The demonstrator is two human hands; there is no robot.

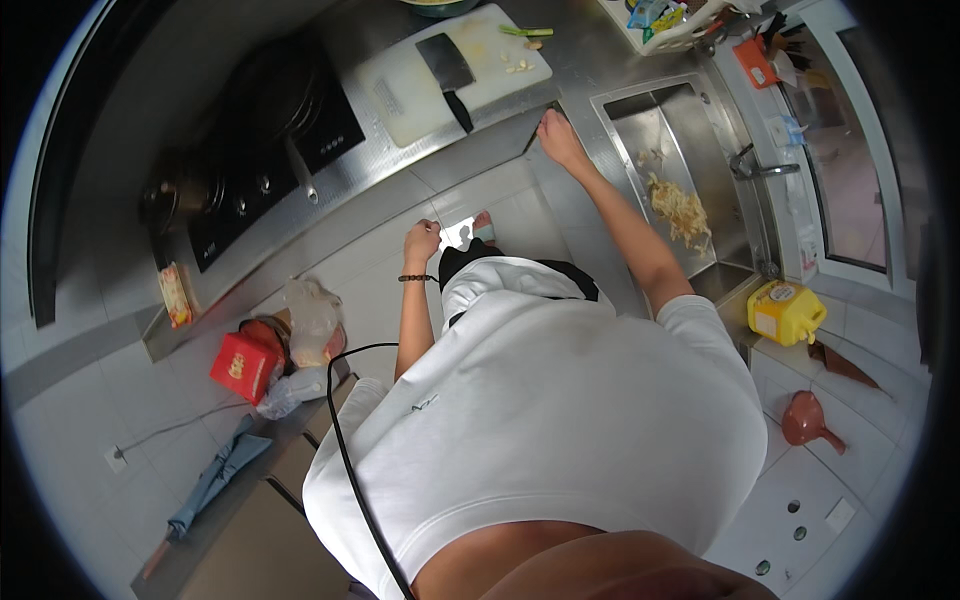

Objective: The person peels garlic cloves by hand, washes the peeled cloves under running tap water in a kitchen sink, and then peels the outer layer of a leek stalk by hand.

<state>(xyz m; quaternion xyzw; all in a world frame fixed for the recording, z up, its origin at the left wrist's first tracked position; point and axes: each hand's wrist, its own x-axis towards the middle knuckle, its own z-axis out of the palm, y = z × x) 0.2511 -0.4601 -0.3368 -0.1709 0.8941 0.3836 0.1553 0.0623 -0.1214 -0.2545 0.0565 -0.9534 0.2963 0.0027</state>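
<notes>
My right hand (559,139) is at the counter's front edge, beside a narrow dark gap in the cabinet front. Its fingers are curled, and what they may grip is hidden. Loosely closed, my left hand (422,240) hangs over the tiled floor with nothing visible in it. On the counter, a white cutting board (405,124) carries a cleaver (446,64) whose black handle juts past the front edge. Peeled garlic cloves (520,66) and a green stalk (526,31) lie on the board. Pale shredded food scraps (679,210) lie in the steel sink (660,127) to the right.
Left of the board, a pan (270,90) sits on the black cooktop (334,127), its handle pointing toward me. A white basket (652,45) stands behind the sink, near the faucet (765,170). A yellow jug (786,311) stands at right. A black cable (337,420) crosses my left side.
</notes>
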